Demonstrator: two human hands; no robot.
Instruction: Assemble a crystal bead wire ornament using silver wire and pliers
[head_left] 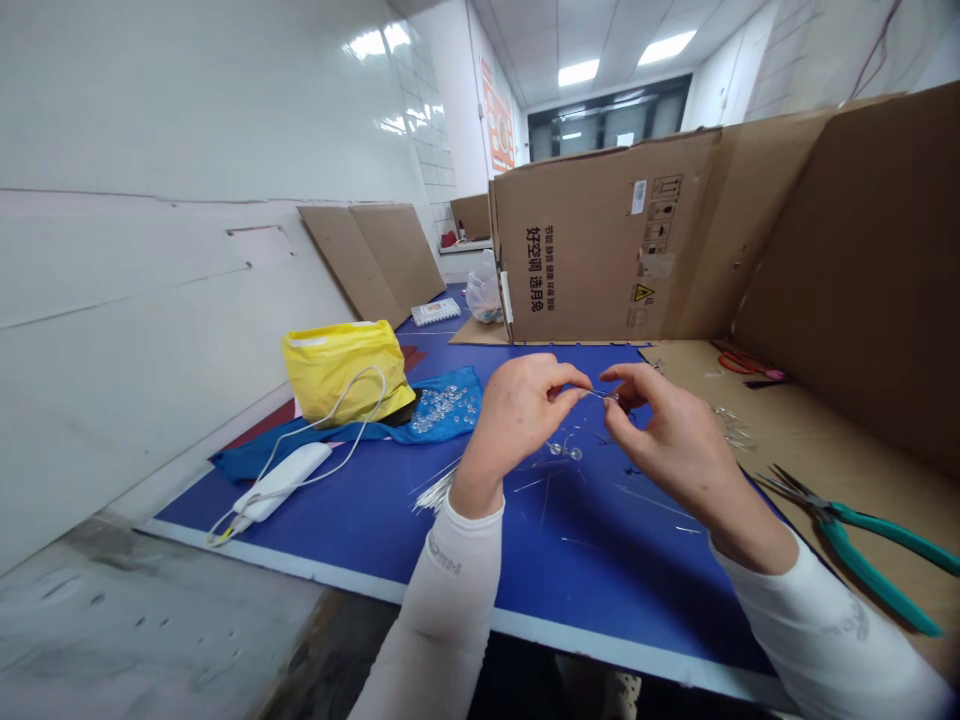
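My left hand (521, 415) pinches a thin silvery wire (598, 393) between thumb and index finger. The wire spans the short gap to my right hand (671, 430), whose curled thumb and fingers close around its other end. A small shiny piece shows at those right fingertips, too small to make out. Below my hands, clear round beads (566, 452) with bits of wire lie on the blue tabletop (525, 570). Loose thin wires are scattered around them, and a bundle of pale wires (435, 490) lies beside my left wrist.
Clear beads (448, 405) lie on a blue cloth (352, 432) beside a yellow pouch (345, 370). A white power strip (281, 485) with its cord is at left. Green-handled pliers (832, 515) and red scissors (742, 362) rest on cardboard at right. A large carton (600, 250) stands behind.
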